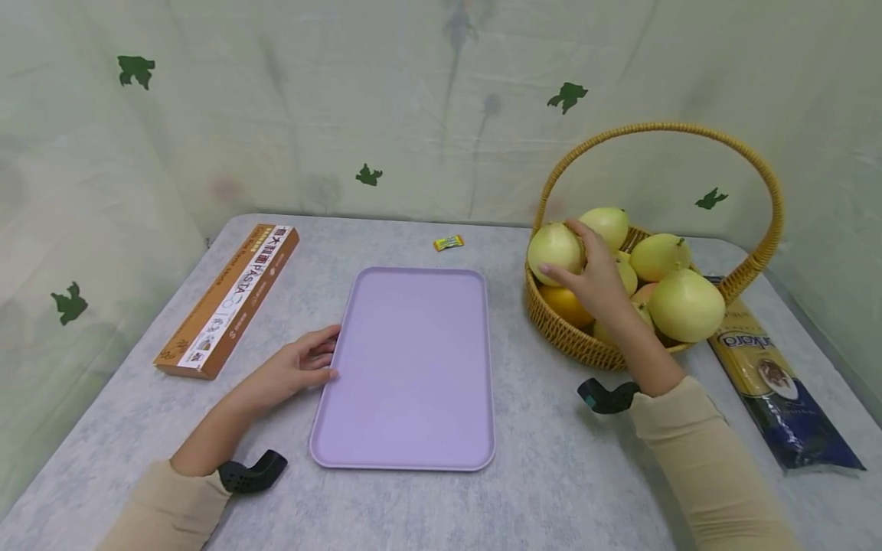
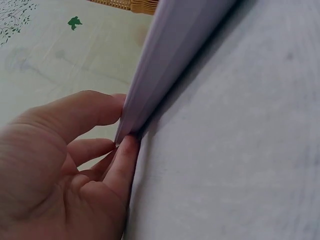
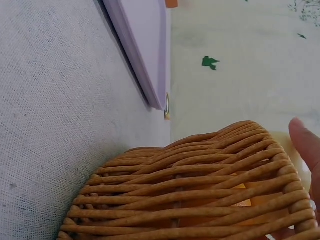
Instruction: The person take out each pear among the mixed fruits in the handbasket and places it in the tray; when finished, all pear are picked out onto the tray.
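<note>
My left hand (image 1: 303,363) pinches the left rim of a flat lilac tray (image 1: 416,367) lying on the table. In the left wrist view, the thumb touches the top of the tray's rim (image 2: 167,55) and fingertips meet its underside. My right hand (image 1: 599,279) is over a wicker basket (image 1: 575,344), thumb and fingers curled round a pale yellow-green pear (image 1: 553,251) at the basket's left side. More pears (image 1: 687,306) and an orange (image 1: 566,304) fill the basket. The right wrist view shows mostly the woven wall (image 3: 200,185) and my thumb (image 3: 304,142).
The basket's tall arched handle (image 1: 661,128) rises above the fruit. A brown pasta box (image 1: 230,298) lies at the left, and a small yellow packet (image 1: 449,242) behind the tray. Right of the basket is a gold and blue bag (image 1: 782,386). A pale curtain (image 1: 413,99) hangs behind.
</note>
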Motion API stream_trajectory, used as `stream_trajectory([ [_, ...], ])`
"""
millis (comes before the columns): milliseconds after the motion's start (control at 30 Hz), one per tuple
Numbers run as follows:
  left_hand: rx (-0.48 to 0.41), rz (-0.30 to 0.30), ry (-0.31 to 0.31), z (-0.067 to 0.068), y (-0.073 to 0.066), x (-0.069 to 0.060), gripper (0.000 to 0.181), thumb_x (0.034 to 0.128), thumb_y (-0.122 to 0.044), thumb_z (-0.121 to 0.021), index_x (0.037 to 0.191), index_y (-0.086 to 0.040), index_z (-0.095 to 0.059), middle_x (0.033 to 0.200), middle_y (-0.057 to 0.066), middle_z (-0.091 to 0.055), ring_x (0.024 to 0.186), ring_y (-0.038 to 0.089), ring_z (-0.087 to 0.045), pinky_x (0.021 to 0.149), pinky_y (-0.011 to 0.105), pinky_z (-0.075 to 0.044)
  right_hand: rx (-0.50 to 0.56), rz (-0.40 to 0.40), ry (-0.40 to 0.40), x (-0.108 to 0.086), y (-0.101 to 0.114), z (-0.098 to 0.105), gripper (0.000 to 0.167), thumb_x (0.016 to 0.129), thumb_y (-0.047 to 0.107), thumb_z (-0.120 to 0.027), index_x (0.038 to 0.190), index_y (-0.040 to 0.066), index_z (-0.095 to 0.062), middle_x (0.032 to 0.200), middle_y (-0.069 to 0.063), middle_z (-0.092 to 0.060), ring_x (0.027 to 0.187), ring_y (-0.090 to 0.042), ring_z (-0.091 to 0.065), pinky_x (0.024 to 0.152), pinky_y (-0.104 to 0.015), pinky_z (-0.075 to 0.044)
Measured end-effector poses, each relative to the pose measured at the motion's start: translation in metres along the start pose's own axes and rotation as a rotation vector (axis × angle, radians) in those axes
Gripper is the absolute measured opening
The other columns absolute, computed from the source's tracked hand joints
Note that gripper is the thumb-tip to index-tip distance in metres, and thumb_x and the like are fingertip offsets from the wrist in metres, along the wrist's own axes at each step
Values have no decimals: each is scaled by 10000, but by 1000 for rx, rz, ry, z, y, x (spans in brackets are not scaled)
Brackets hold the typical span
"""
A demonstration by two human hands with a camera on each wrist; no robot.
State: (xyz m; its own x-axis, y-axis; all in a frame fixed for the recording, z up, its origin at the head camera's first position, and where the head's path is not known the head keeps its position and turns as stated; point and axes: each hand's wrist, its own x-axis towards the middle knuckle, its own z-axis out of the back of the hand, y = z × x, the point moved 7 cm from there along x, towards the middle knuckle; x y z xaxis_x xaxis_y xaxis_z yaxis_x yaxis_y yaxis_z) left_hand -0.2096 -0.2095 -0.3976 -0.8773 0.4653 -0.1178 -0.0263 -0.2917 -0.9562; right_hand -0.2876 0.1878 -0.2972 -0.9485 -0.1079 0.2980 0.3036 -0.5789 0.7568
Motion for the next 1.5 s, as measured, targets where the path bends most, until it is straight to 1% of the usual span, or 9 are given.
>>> stream_trajectory([
  [267,-64,1,9,-1,2,0,736,842,-65,-622,1407,47,-164,1384,287,-231,1251,381,-270,884,171,-382,40,-108,18,2,-7,-3,821,767,390,-692,1411,135,-250,1400,-114,-281,1140,-332,-399,892,-508,-371],
  [400,-80,-4,13,-2,2,0,732,843,-57,-618,1405,52,-162,1386,288,-222,1251,386,-265,879,174,-387,73,-119,-25,0,-8,-1,813,759,374,-704,1388,112,-260,1356,-135,-308,1097,-326,-422,867,-498,-393],
  [600,-92,5,11,-2,3,0,730,841,-41,-615,1406,49,-163,1386,285,-224,1246,386,-272,873,176,-394,158,-34,-120,-7,11,1,768,751,268,-732,1363,104,-298,1301,-111,-344,1038,-276,-447,814,-444,-430],
  [733,-89,6,9,-3,1,-1,727,842,-46,-615,1405,50,-165,1388,286,-219,1247,390,-270,874,171,-391,265,55,-123,-11,38,-9,733,747,170,-735,1355,116,-330,1301,-53,-358,1042,-215,-448,780,-373,-456],
  [933,-74,3,4,-2,1,-1,716,847,-48,-609,1407,43,-172,1392,280,-218,1247,390,-273,873,163,-386,386,153,-39,-12,88,-45,687,729,30,-727,1304,13,-351,1272,-100,-399,1043,-233,-464,833,-348,-442],
  [1067,-62,4,1,-1,1,-1,714,853,-67,-609,1410,34,-174,1393,278,-221,1247,388,-280,877,171,-386,395,154,14,-8,106,-79,664,714,15,-738,1277,-4,-386,1263,-126,-429,1059,-266,-463,856,-372,-422],
  [1133,-61,5,-2,-1,1,-1,714,853,-75,-611,1412,28,-178,1393,274,-226,1245,384,-286,878,177,-387,400,137,44,-3,103,-101,667,716,45,-746,1284,18,-397,1266,-120,-436,1054,-269,-454,832,-380,-426],
  [1333,-65,11,-7,-1,3,0,720,846,-80,-622,1413,17,-190,1388,264,-242,1240,372,-302,878,184,-393,445,32,153,13,68,-171,720,709,121,-766,1321,104,-386,1266,-51,-423,1001,-222,-457,742,-322,-468],
  [1500,-66,12,-10,0,3,0,726,842,-75,-626,1412,23,-187,1386,267,-247,1240,370,-302,880,182,-390,412,20,176,17,62,-200,716,703,120,-771,1310,102,-391,1255,-70,-418,1023,-215,-455,806,-325,-435],
])
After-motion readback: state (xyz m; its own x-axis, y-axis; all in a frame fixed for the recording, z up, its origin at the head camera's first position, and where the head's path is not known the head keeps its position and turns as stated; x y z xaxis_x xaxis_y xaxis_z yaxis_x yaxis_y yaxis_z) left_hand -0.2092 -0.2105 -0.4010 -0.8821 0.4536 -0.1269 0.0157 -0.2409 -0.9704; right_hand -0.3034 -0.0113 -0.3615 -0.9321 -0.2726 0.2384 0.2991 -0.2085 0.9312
